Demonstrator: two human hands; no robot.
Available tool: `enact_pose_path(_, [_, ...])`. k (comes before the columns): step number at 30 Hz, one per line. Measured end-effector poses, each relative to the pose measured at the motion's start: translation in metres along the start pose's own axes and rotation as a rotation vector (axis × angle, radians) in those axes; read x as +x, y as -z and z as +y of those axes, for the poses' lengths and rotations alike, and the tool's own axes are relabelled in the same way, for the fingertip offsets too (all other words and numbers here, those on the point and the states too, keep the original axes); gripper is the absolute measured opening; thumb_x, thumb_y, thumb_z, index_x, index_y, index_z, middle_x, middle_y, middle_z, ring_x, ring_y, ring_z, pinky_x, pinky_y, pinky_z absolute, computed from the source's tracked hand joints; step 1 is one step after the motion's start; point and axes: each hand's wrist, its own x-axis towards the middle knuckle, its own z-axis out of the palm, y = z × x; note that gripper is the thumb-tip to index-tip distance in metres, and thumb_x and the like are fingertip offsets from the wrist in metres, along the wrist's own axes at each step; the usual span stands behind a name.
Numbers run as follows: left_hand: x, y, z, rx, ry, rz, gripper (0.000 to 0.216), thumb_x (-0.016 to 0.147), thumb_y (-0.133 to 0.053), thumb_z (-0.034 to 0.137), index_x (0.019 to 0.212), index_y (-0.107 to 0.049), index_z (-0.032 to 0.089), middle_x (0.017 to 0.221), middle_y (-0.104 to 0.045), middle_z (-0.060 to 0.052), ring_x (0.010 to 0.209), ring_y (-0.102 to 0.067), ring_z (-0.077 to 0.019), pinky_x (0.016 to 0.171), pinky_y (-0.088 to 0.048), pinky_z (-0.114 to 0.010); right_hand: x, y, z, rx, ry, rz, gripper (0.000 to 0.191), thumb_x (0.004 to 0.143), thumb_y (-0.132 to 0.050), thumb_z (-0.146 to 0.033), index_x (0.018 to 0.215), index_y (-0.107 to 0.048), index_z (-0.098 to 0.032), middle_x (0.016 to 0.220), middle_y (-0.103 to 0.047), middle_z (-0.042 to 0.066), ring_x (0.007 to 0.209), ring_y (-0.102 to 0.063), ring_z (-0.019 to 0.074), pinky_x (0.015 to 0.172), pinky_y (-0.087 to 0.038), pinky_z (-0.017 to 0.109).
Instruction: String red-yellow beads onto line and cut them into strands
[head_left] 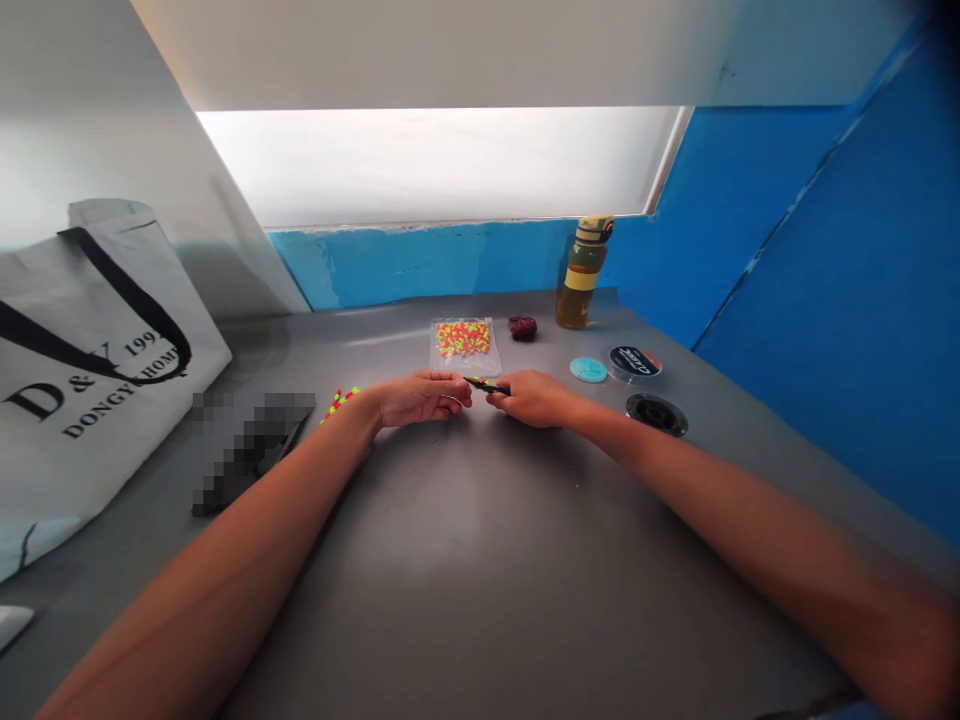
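Observation:
My left hand and my right hand meet above the grey tabletop, fingertips close together. The right hand is shut on a slim black stick, and a few bright beads show near its tip. The curled left fingers seem to pinch a thin pale line. Beyond my left wrist lies a strand of neon yellow and red beads. Just past my hands is a clear bag of orange and yellow beads.
A dark red ball of thread and an upright bottle stand at the back. Right of my hands lie a pale blue disc, a spool and a dark ring. A white tote bag sits left, beside a blurred patch.

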Motion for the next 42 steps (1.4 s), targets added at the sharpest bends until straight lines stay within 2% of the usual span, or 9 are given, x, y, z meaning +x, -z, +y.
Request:
enact_pose_path(12, [0.000,-0.001,0.002,-0.012,0.029,-0.028,0.019,0.078,-0.080,0.025,0.090,-0.070,0.014,0.091,-0.069,-0.006,0.080,-0.062,-0.0110,0.075,-0.047,-0.024,0.002,-0.002,0.001,0.030,-0.044,-0.001,0.037,0.095,-0.049,-0.047,0.107,-0.075,-0.024,0.098,-0.075,0.006,0.078,-0.063,0.0203,0.059,-0.032,0.027])
enact_pose_path(29, [0.003,0.002,0.001,0.009,0.032,-0.017,0.018,0.079,-0.080,0.026,0.090,-0.071,0.014,0.088,-0.069,-0.006,0.076,-0.061,-0.0105,0.073,-0.048,-0.023,0.002,-0.002,-0.005,0.021,-0.094,0.014,0.037,0.095,-0.048,-0.048,0.105,-0.074,-0.023,0.102,-0.075,0.009,0.084,-0.066,0.0237,0.062,-0.037,0.028])
enact_pose_path(31, [0.003,0.000,0.001,0.058,0.034,-0.021,0.019,0.078,-0.081,0.027,0.089,-0.072,0.014,0.089,-0.069,-0.006,0.076,-0.061,-0.0107,0.074,-0.048,-0.024,0.004,-0.001,-0.005,0.060,-0.124,0.007,0.038,0.095,-0.047,-0.048,0.099,-0.074,-0.021,0.096,-0.075,0.010,0.080,-0.067,0.0234,0.061,-0.038,0.028])
enact_pose_path(36, [0.002,-0.002,-0.001,0.174,0.041,-0.021,0.022,0.075,-0.083,0.029,0.088,-0.074,0.013,0.091,-0.070,-0.007,0.077,-0.061,-0.0114,0.074,-0.047,-0.024,0.011,-0.001,0.002,0.247,-0.229,-0.118,0.045,0.096,-0.043,-0.051,0.087,-0.069,-0.015,0.072,-0.071,0.011,0.054,-0.063,0.0187,0.052,-0.038,0.028])
enact_pose_path(42, [0.002,0.001,-0.002,0.170,0.020,-0.033,0.027,0.076,-0.083,0.028,0.099,-0.076,0.016,0.100,-0.070,-0.007,0.078,-0.060,-0.0102,0.071,-0.046,-0.022,0.007,-0.002,0.002,0.215,-0.167,-0.031,0.036,0.096,-0.045,-0.046,0.083,-0.065,-0.018,0.071,-0.070,0.007,0.048,-0.058,0.0148,0.048,-0.035,0.026])
